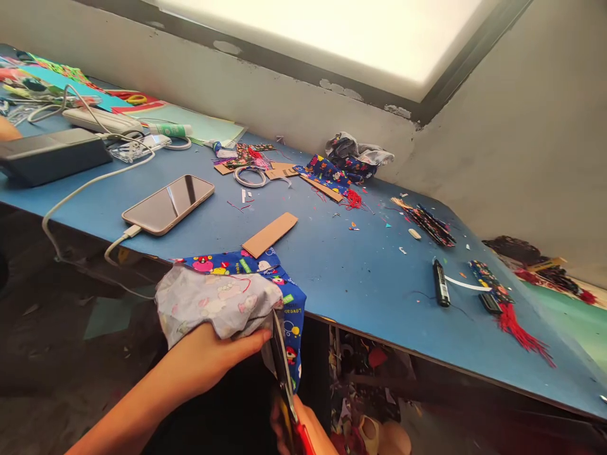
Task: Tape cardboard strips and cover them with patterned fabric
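My left hand [213, 357] grips a piece of blue printed fabric [222, 297] at the near table edge, folded so its pale underside shows. My right hand [303, 430], low in the view and partly cut off, holds scissors [283, 360] with red handles. The blades are closed into the fabric's edge just right of my left thumb. A cardboard strip [270, 234] lies on the blue table [360, 272] just beyond the fabric.
A phone [168, 203] on a white cable lies to the left, with a dark box [50, 155] and power strip [102, 120] behind it. Fabric scraps [353, 161], cardboard pieces, a black marker [441, 282] and tasselled bookmarks [497, 297] are scattered to the right.
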`<state>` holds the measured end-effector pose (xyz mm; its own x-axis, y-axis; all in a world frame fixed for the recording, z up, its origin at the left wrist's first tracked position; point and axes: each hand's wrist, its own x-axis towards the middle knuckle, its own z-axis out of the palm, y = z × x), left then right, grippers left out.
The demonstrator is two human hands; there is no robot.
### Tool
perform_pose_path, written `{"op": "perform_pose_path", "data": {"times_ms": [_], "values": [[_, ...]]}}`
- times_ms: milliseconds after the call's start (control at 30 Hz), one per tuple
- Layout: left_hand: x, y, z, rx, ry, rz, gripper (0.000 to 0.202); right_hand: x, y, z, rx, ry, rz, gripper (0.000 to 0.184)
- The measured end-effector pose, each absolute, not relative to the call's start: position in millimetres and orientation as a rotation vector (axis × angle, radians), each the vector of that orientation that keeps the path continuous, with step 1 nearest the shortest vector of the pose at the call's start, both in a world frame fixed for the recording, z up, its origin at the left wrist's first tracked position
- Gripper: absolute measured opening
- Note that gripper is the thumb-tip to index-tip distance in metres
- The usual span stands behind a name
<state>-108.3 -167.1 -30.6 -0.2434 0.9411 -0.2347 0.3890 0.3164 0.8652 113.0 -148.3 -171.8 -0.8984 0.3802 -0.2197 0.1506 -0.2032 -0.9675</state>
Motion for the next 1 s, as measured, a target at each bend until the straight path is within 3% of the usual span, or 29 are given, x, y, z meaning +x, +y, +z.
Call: {"op": "perform_pose_path", "data": {"times_ms": [167,367,633,767,1000], "values": [[-106,-166,-27,1.179,1.77,0.903,0.046,113,-157,-185,-0.835,-1.914,2.097,0.099],[-104,-165,-24,1.14,1.725,0.918,0.037,100,-156,-181,-0.752,-1.838,2.167,0.092],[-105,-163,-29,1.153,1.799,1.005,0.043,98,-162,-187,-0.856,-1.84,2.161,0.098],[-101,-162,-29,1.084,1.832,1.037,0.042,96,-166,-194,-0.899,-1.776,2.191,0.092],[-97,-162,-28,1.037,1.861,1.015,0.039,98,-166,-195,-0.855,-1.787,2.169,0.102]]}}
